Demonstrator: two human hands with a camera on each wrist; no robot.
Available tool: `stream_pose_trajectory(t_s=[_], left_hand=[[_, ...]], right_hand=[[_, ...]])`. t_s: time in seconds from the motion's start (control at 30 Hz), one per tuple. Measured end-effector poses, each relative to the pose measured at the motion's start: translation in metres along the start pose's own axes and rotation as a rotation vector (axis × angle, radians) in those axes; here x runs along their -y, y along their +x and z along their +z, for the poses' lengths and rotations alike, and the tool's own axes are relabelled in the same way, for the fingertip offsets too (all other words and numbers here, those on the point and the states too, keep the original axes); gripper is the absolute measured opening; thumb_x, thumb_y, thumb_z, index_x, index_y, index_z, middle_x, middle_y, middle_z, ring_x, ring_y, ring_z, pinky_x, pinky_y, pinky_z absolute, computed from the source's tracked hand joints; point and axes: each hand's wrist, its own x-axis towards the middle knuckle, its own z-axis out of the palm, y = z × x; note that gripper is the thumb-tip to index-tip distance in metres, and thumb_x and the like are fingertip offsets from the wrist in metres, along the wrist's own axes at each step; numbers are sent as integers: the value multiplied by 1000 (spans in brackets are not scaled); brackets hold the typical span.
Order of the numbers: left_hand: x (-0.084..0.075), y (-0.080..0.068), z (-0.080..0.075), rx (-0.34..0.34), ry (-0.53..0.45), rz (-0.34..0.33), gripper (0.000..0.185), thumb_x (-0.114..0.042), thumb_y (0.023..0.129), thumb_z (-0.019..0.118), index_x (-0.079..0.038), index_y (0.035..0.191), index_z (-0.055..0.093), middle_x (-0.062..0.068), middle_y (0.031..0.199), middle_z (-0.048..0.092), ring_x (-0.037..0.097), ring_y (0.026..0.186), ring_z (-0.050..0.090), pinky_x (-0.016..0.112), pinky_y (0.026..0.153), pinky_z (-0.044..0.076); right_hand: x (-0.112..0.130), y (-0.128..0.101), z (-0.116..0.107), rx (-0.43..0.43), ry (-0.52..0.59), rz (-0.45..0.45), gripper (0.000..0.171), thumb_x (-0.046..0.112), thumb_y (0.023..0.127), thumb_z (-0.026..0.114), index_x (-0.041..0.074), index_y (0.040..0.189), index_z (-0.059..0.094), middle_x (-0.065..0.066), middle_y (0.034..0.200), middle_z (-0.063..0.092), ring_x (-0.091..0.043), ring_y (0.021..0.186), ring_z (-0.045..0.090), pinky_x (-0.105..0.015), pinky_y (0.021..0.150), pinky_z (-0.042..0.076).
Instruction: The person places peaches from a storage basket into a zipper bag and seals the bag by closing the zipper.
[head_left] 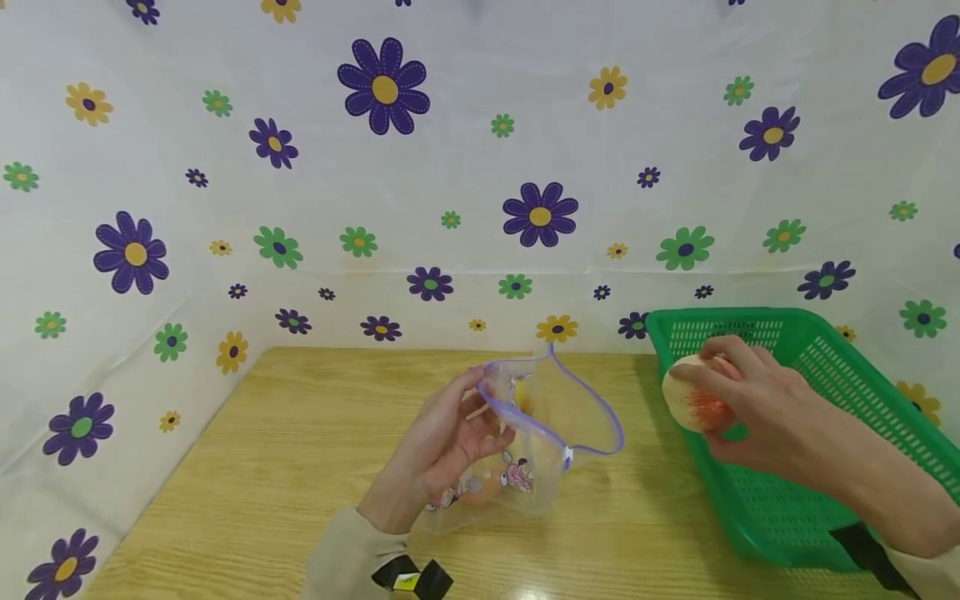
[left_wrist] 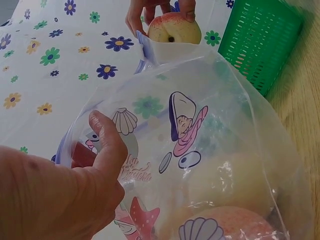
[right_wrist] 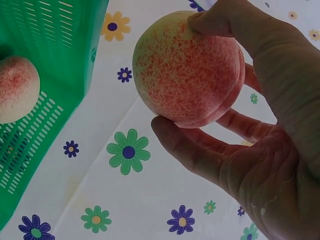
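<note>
A: Head view status?

B: My right hand (head_left: 757,392) grips a round pink-speckled peach (head_left: 693,404) above the green plastic mesh basket (head_left: 825,433). My left hand (head_left: 450,437) pinches the clear printed zip bag (head_left: 525,442) open on the wooden bench (head_left: 285,467).

A: Risk?

B: Likely the bag mouth sagging; the peach could catch its rim and roll away.

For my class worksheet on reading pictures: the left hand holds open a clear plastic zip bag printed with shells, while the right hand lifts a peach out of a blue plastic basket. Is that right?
Not quite: the perforated plastic basket is green, not blue, as the head view shows. The rest stands: the left hand holds open the clear shell-printed zip bag, and the right hand grips a red-speckled peach over the basket.
</note>
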Motion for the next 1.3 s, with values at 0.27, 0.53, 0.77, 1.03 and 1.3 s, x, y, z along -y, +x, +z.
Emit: stream_pose_trajectory(t_s=[0.27, 0.53, 0.77, 1.03, 1.3], left_hand=[[-1, 0, 0, 16, 0, -7, 17, -31, 108, 48, -19, 115, 58, -6, 94, 55, 10, 87, 60, 32, 75, 62], [0, -1, -1, 16, 9, -6, 18, -32, 109, 47, -19, 118, 56, -5, 96, 54, 10, 87, 60, 32, 76, 62], [1, -1, 0, 15, 27, -3, 17, -31, 109, 47, -19, 118, 55, -4, 99, 53, 11, 89, 60, 32, 77, 62], [3, 0, 0, 20, 32, -4, 15, -32, 109, 48, -20, 114, 56, -5, 97, 54, 11, 91, 61, 33, 78, 62], [4, 1, 0, 32, 39, -2, 15, -33, 109, 49, -21, 115, 55, -6, 95, 55, 11, 92, 62, 34, 80, 62]], right_hand=[[2, 4, 0, -24, -30, -29, 80, 13, 54, 98, 22, 126, 64, -11, 119, 56, -27, 96, 58, -31, 53, 55], [8, 10, 0, -33, -56, -36, 77, 14, 57, 94, 25, 127, 63, -7, 119, 55, -21, 89, 57, -13, 45, 32], [12, 19, 0, -14, 6, -78, 76, 9, 60, 93, 23, 129, 63, -9, 122, 55, -25, 99, 56, -27, 58, 53], [18, 30, 4, 5, 66, -115, 69, 5, 65, 88, 22, 127, 63, -6, 121, 55, -21, 100, 55, -37, 72, 57], [23, 40, 5, 82, 119, -99, 70, 4, 68, 90, 21, 130, 64, -8, 126, 55, -24, 105, 54, -39, 78, 59]])
